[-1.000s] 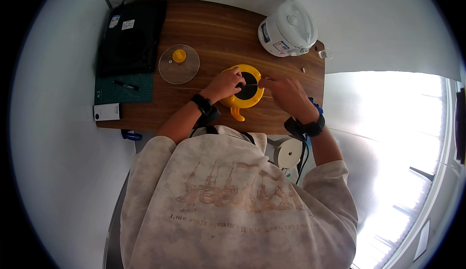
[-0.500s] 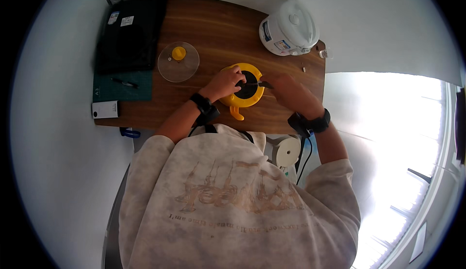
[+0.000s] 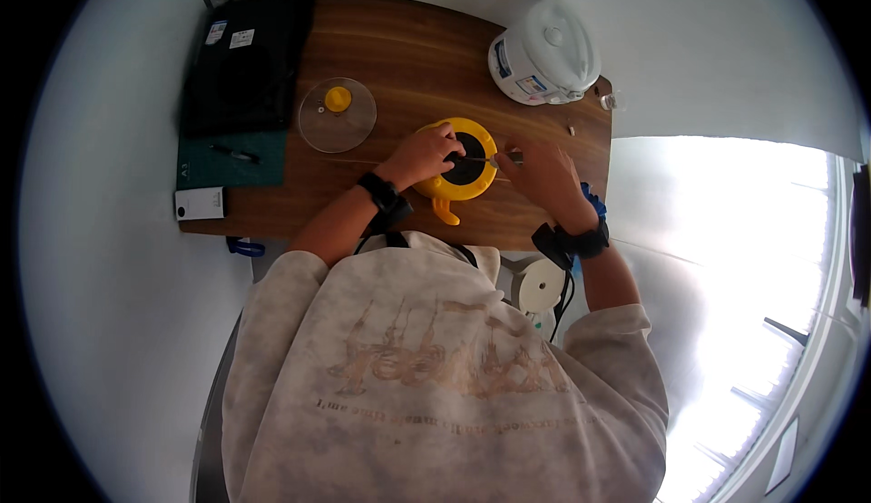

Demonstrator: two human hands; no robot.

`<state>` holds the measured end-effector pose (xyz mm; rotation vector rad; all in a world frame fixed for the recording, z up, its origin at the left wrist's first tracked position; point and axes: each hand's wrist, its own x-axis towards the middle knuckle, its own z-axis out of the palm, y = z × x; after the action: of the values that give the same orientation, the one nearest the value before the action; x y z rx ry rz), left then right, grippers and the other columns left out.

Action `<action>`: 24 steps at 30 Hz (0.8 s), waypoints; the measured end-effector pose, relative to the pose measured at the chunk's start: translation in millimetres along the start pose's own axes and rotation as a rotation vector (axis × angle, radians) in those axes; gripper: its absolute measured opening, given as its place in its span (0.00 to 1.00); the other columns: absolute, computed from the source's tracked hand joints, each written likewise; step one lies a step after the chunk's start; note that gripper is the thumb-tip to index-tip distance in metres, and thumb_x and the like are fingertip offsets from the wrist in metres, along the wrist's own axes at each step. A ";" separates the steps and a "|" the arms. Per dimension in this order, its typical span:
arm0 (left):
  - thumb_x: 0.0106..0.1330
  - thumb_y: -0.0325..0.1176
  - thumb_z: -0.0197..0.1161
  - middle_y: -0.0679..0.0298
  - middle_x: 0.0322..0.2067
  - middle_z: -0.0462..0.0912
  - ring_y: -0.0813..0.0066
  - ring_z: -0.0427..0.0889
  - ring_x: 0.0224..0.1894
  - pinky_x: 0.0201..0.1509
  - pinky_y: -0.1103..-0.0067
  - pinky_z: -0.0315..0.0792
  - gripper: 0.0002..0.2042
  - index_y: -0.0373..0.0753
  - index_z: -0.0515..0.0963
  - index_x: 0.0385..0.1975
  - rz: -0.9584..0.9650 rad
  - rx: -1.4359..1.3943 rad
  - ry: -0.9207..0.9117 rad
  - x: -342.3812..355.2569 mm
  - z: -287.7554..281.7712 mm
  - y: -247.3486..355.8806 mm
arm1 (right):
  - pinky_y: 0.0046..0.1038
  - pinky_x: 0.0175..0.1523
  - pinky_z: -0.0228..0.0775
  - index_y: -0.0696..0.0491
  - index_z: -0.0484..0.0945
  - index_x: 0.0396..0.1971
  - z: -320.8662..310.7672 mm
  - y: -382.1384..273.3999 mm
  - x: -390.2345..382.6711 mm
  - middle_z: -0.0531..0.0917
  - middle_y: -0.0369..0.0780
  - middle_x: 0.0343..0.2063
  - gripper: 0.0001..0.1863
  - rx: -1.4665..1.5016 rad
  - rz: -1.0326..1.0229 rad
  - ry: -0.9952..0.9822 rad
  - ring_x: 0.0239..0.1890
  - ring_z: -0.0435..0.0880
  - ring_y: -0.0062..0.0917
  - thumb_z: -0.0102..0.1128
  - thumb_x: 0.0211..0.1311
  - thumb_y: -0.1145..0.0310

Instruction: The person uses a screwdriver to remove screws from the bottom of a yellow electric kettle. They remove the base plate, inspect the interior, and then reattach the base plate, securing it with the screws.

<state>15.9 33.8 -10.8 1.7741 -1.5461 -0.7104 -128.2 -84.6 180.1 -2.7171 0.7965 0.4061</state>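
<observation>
A yellow round pot-like appliance point(image 3: 434, 187) with a black round middle lies on the table in front of me, its curved yellow handle point(image 3: 447, 215) pointing toward me. My left hand point(image 3: 428, 158) rests over its left side, fingers curled and pinched at the black part; what they grip is hidden. From the right, my right hand point(image 3: 549, 181) holds a thin screwdriver point(image 3: 481, 159), its shaft pointing left across the black middle toward my left fingertips. Left of the appliance, a clear round lid point(image 3: 357, 136) lies flat, with a yellow knob point(image 3: 337, 98) and small bits on it.
A black flat appliance point(image 3: 240, 81) stands at the back left. Before it are a green mat point(image 3: 259, 172), a black pen point(image 3: 234, 154) and a white box point(image 3: 200, 204). A white lidded pot point(image 3: 531, 58) stands back right, a small clear container point(image 3: 613, 101) beside it.
My right hand has turned and its grip on the screwdriver has shifted, the wrist moving slightly left. My left hand stays at the appliance's black middle.
</observation>
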 end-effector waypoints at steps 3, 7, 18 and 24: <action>0.57 0.30 0.73 0.61 0.45 0.77 0.63 0.81 0.47 0.52 0.70 0.77 0.15 0.46 0.85 0.45 0.007 0.001 0.002 0.2 -0.2 -0.3 | 0.42 0.44 0.77 0.54 0.82 0.43 -6.3 1.9 -7.1 0.86 0.47 0.30 0.17 0.042 -0.020 0.028 0.37 0.86 0.44 0.66 0.59 0.59; 0.57 0.30 0.73 0.61 0.45 0.77 0.63 0.81 0.47 0.52 0.70 0.77 0.16 0.47 0.85 0.47 0.009 -0.015 0.000 0.1 -1.3 1.8 | 0.41 0.45 0.77 0.53 0.82 0.44 -2.6 15.9 -13.4 0.86 0.46 0.35 0.15 0.092 -0.156 0.103 0.39 0.85 0.44 0.68 0.55 0.68; 0.58 0.30 0.72 0.61 0.46 0.77 0.63 0.81 0.48 0.54 0.70 0.77 0.16 0.46 0.85 0.48 -0.018 0.011 -0.029 -0.7 -0.6 1.7 | 0.38 0.51 0.77 0.53 0.84 0.42 5.7 22.2 -12.3 0.84 0.43 0.40 0.18 0.084 -0.385 0.184 0.44 0.83 0.42 0.59 0.50 0.85; 0.59 0.31 0.72 0.62 0.46 0.76 0.64 0.81 0.48 0.54 0.71 0.77 0.16 0.46 0.85 0.48 -0.021 0.011 -0.025 -1.3 -1.1 1.9 | 0.37 0.53 0.77 0.55 0.84 0.41 4.1 19.6 -11.0 0.84 0.41 0.39 0.20 0.006 -0.439 0.175 0.45 0.81 0.40 0.60 0.47 0.87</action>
<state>15.3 35.0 -8.6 1.7983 -1.5528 -0.7375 -148.8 -93.8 176.5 -2.8396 0.2187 0.0680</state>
